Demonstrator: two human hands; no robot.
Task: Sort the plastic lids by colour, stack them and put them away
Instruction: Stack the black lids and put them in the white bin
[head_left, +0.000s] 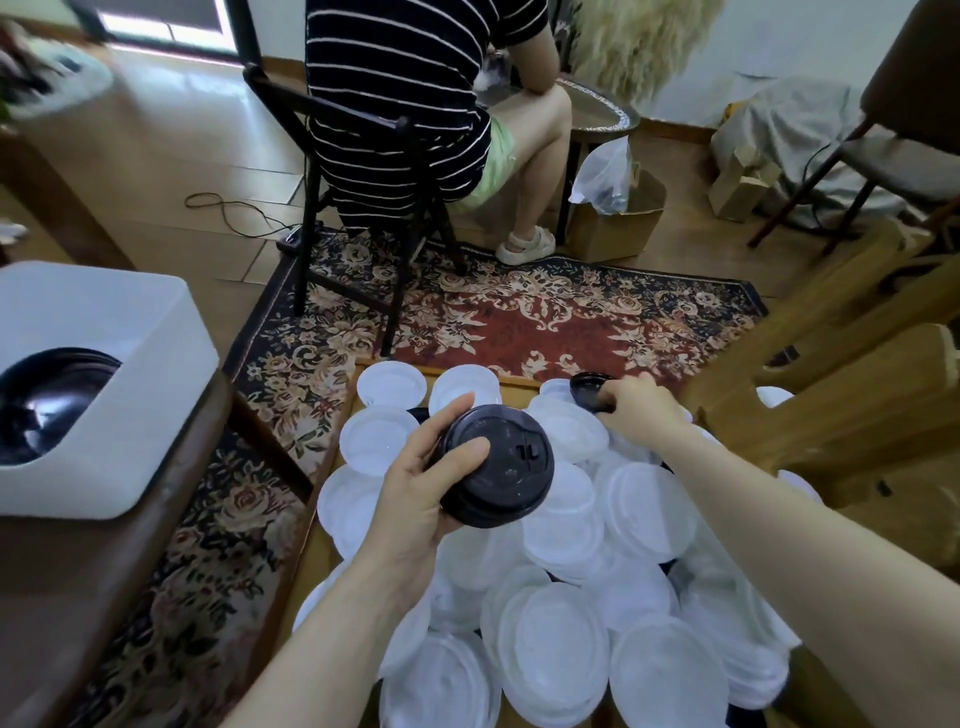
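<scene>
A heap of several clear white plastic lids (566, 525) covers a low wooden table (322, 525) in front of me. My left hand (415, 493) grips a stack of black lids (498, 467), thumb across its top, held above the heap. Reaching to the far edge of the heap, my right hand (639, 410) pinches a single black lid (589, 389). A few more black lids show only as dark slivers between the white ones.
A white bin (109, 332) on a brown table at the left holds black lids (47, 400). A person in a striped shirt sits on a black chair (358, 156) ahead, on a patterned rug (519, 312). Wooden furniture (831, 374) stands to the right.
</scene>
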